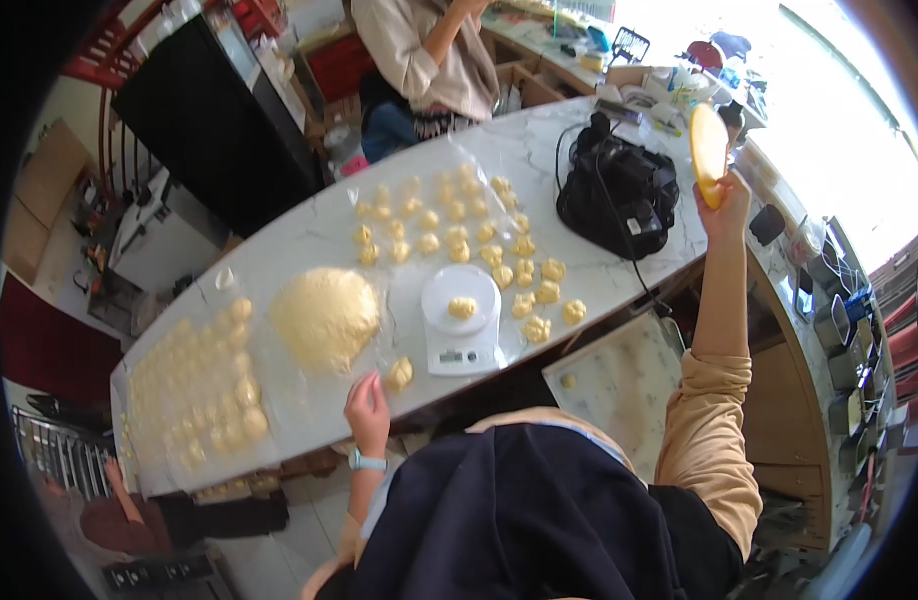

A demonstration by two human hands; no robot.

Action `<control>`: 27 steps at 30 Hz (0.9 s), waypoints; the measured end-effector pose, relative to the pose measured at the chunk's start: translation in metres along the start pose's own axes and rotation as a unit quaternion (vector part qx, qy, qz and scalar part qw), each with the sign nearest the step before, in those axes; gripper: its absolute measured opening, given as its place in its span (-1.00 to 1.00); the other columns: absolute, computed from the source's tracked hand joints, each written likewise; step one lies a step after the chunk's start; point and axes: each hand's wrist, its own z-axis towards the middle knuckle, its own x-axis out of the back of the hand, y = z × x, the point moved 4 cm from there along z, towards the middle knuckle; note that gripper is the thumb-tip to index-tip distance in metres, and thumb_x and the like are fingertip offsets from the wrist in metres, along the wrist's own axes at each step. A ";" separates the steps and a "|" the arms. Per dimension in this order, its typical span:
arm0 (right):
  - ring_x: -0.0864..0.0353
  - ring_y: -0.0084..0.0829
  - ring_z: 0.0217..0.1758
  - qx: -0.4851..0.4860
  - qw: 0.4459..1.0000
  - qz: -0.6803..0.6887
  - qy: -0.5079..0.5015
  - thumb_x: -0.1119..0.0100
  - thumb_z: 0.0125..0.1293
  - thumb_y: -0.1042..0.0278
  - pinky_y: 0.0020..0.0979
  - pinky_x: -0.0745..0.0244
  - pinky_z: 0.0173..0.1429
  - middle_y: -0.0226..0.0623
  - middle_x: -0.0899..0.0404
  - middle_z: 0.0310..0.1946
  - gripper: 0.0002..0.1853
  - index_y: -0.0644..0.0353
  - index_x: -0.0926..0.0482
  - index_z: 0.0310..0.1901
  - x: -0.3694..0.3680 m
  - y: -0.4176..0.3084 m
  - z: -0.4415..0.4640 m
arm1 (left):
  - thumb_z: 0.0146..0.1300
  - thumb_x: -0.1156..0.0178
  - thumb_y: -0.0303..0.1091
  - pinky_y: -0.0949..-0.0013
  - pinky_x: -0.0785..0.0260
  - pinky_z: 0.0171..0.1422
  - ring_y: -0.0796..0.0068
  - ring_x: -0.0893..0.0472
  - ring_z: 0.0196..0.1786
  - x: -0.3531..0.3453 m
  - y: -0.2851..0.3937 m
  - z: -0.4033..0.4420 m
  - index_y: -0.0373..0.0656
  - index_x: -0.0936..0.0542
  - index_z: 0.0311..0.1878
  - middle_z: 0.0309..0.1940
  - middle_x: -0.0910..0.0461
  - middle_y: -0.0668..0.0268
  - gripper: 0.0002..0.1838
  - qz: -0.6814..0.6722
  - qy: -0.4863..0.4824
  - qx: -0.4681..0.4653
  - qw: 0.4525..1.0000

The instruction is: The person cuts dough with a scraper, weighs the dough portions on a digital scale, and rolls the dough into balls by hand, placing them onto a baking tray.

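My right hand (725, 208) is raised at the table's right end, its fingers closed on a flat yellow dough scraper (709, 150). My left hand (367, 412) is at the near table edge with its fingers drawn together; whether anything is between them is hidden. Just right of it sits a small dough piece (400, 374). A white digital kitchen scale (463, 345) holds one dough lump (462, 307) on its round pan. Left of the scale spreads a large mass of yellow dough (326, 317). Several rough dough pieces (536, 329) lie beyond and to the right.
Plastic sheeting covers rows of dough balls (204, 375) on the left of the marble table (279, 252). A black bag (619, 190) with a trailing cable stands at right. One person (429, 60) is across the table, another (129, 520) at lower left.
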 end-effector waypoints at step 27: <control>-0.55 -0.35 -0.16 -0.075 0.990 -0.002 0.118 -0.06 -0.04 0.41 -0.26 -0.51 -0.05 -0.31 -0.56 -0.18 -0.67 0.17 -0.49 -0.15 0.056 0.091 -0.164 | 0.10 -0.43 -0.16 0.20 -0.46 0.07 0.15 -0.60 -0.07 -0.071 0.116 0.092 -0.21 -0.63 -0.05 -0.13 -0.62 0.14 -0.58 -0.052 -0.096 -0.180 0.978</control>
